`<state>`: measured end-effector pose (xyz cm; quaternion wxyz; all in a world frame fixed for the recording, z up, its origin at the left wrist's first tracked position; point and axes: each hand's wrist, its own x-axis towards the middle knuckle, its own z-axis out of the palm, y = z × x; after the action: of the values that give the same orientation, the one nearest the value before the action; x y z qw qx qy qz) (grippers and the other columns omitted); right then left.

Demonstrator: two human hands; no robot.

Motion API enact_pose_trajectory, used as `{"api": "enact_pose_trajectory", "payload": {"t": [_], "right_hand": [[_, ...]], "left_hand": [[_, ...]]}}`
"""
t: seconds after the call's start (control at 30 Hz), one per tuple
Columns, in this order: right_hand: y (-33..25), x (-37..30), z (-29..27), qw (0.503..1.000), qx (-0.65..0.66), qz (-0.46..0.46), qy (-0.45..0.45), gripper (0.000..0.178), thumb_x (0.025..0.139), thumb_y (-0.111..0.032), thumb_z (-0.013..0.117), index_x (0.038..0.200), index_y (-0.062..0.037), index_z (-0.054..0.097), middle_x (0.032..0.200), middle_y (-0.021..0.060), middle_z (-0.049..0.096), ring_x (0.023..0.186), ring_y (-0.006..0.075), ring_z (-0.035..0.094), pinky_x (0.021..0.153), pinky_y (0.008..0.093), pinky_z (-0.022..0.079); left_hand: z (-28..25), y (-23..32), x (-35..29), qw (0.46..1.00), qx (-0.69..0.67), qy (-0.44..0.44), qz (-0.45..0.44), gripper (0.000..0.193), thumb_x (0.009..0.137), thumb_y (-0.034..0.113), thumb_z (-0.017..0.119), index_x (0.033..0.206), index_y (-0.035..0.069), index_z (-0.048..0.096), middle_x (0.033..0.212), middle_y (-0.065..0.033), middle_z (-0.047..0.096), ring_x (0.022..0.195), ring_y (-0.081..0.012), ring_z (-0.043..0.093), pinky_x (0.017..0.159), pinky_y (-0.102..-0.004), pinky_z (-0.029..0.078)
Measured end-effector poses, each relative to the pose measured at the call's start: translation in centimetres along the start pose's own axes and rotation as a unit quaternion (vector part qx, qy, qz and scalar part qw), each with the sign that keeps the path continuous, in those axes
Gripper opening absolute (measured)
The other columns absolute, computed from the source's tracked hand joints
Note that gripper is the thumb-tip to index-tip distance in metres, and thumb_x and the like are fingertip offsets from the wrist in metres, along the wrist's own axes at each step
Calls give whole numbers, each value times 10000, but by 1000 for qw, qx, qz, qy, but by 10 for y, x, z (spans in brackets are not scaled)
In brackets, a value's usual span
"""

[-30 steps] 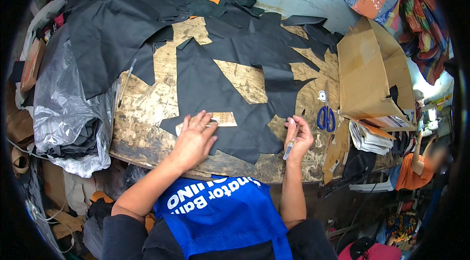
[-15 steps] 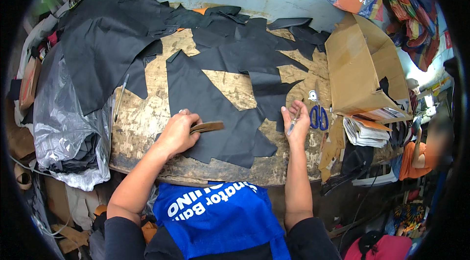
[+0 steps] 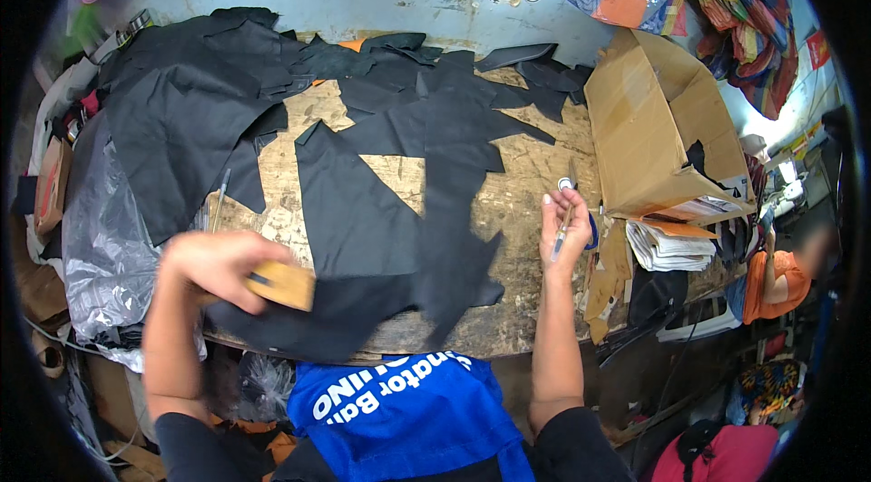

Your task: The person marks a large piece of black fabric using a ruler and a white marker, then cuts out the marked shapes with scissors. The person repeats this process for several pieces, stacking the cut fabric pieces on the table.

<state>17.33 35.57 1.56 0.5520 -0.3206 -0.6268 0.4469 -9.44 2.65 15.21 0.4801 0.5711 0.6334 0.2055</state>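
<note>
My left hand (image 3: 218, 266), slightly blurred, grips a flat tan piece with a dark slot (image 3: 288, 287) above the left front of the workbench. Beneath it lies black sheet material (image 3: 354, 219), which looks like leather; one piece reaches along the front edge. Over at the right, my right hand (image 3: 564, 237) is turned palm up, its fingers curled round a slim pen (image 3: 562, 230). Blue-handled scissors (image 3: 593, 232) lie just beside that hand, partly hidden by it. A small white round object (image 3: 566, 183) shows just beyond its fingertips.
Black sheets (image 3: 190, 101) are heaped at the back left, near a clear plastic bag (image 3: 109, 255). Another pen (image 3: 221, 190) rests on the worn wooden bench (image 3: 517, 210). An open cardboard box (image 3: 644, 137) and folded papers (image 3: 670, 246) stand right. Further off is another person (image 3: 787, 287).
My left hand has moved left and nearer with the tan piece, now turned flat side up. Black sheets have shifted; one now lies along the front edge. My right hand still holds the pen.
</note>
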Motion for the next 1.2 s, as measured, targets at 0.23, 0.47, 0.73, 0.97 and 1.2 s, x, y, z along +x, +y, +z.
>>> {"api": "enact_pose_trajectory", "payload": {"t": [0.23, 0.47, 0.73, 0.97, 1.2], "right_hand": [[20, 25, 70, 956, -247, -16, -159, 457, 687, -239, 795, 1003, 29, 604, 841, 146, 664, 736, 223, 641, 711, 314, 497], [19, 17, 108, 899, -380, 8, -219, 437, 600, -136, 816, 951, -19, 584, 784, 124, 614, 711, 264, 601, 642, 359, 466], [-34, -2, 66, 963, 128, 112, -211, 316, 706, 66, 656, 928, -55, 466, 866, 17, 490, 797, 90, 481, 726, 210, 403], [-61, -83, 48, 952, 165, 167, -198, 285, 715, 43, 633, 906, -70, 455, 919, 31, 491, 903, 119, 475, 854, 256, 383], [-29, -145, 44, 970, 10, 141, -198, 228, 753, 45, 639, 872, -50, 469, 766, -10, 448, 697, 62, 415, 624, 202, 374]], "left_hand": [[-91, -31, -54, 830, 336, 172, -411, 361, 499, 66, 729, 847, 19, 647, 794, -156, 659, 802, -307, 644, 702, -371, 504], [-100, -54, -36, 793, 364, 356, -335, 335, 601, -55, 563, 919, 12, 643, 909, -201, 644, 949, -339, 606, 814, -392, 473], [-114, -27, -115, 754, 351, 432, -349, 354, 660, -22, 538, 1002, 4, 625, 1021, -229, 609, 1034, -323, 572, 890, -359, 432], [-177, -6, -225, 660, 421, 483, -392, 275, 746, -11, 565, 1019, 24, 569, 966, -157, 628, 926, -271, 609, 821, -346, 458], [-131, -51, -73, 607, 572, 457, -310, 452, 695, -15, 575, 1133, 94, 552, 962, -136, 636, 955, -301, 601, 828, -403, 488]]}}
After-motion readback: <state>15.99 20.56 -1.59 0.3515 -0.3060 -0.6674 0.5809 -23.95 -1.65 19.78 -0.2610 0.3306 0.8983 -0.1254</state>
